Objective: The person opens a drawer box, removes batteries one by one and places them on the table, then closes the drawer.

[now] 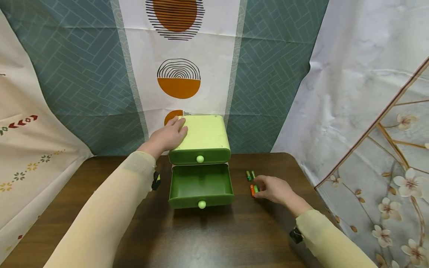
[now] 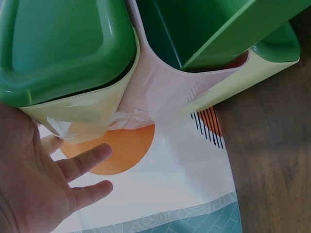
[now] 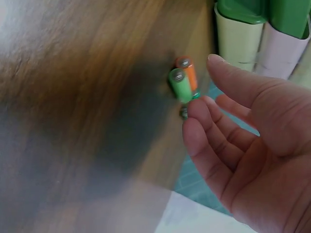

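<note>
A small drawer unit with a pale yellow top (image 1: 202, 132) stands on the table, its upper drawer (image 1: 187, 157) closed and a lower green drawer (image 1: 202, 201) pulled out, with nothing inside. My left hand (image 1: 169, 136) rests on the top's left edge, fingers spread. My right hand (image 1: 276, 190) hovers at the batteries right of the unit, fingers bent and holding nothing. Beside its fingertips lie an orange battery (image 1: 252, 190) and a light green battery (image 3: 181, 86). Two smaller green batteries, one of them at the left (image 1: 248, 176), lie just behind them.
The brown wooden table (image 1: 201, 238) extends in front of the unit and to both sides. A patterned cloth (image 1: 268, 93) hangs behind it, with a cream cloth (image 1: 30, 149) at the left and a floral one (image 1: 385, 178) at the right.
</note>
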A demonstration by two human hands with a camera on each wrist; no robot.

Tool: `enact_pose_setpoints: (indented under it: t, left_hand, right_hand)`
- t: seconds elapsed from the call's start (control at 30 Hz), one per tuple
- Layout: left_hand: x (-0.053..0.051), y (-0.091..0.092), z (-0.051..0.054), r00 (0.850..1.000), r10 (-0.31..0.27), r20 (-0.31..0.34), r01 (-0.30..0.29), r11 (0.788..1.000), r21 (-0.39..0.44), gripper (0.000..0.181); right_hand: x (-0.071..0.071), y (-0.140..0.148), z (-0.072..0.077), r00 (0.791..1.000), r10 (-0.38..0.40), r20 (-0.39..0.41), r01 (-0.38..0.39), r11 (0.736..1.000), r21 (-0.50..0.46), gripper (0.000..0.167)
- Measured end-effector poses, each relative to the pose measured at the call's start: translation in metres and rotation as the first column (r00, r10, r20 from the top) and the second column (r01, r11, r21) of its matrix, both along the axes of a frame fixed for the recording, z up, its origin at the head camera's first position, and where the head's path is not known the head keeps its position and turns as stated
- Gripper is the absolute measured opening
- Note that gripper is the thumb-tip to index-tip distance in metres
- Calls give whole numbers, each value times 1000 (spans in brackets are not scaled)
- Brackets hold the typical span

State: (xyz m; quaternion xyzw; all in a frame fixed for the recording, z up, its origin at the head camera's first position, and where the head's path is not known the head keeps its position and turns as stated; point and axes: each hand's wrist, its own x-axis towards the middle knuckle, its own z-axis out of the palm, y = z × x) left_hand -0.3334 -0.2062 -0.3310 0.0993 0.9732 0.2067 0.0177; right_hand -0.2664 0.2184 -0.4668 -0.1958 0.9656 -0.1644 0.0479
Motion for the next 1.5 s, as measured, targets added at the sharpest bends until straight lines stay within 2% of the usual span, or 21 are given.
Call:
enact_pose_setpoints:
  t: [0.17, 0.57, 0.8, 1.03, 1.2, 1.5]
  left_hand:
    - [0, 0, 1, 1000, 0, 1, 0, 1000, 1, 70]
    - [-4, 1, 6, 1000, -13, 8, 13, 1000, -13, 70]
    - [-3, 0, 9, 1000, -20, 13, 20, 999, -25, 69]
    - [-2, 0, 11, 999, -31, 31, 31, 1000, 0, 69]
    - [-1, 0, 11, 999, -38, 35, 38, 999, 2, 69]
    - [-3, 1, 14, 997, -56, 49, 56, 998, 16, 70]
  right_hand:
    - [9, -7, 13, 1000, -1, -31, 0, 999, -35, 57]
    - [38, -28, 38, 989, 8, -146, -26, 992, -121, 42]
    - [55, -44, 48, 970, 70, -233, -108, 982, -154, 37]
    - [70, -62, 53, 951, 136, -277, -191, 964, -183, 33]
    - [77, -76, 51, 928, 171, -332, -240, 955, -177, 33]
    - [85, -92, 43, 855, 168, -490, -297, 934, -198, 29]
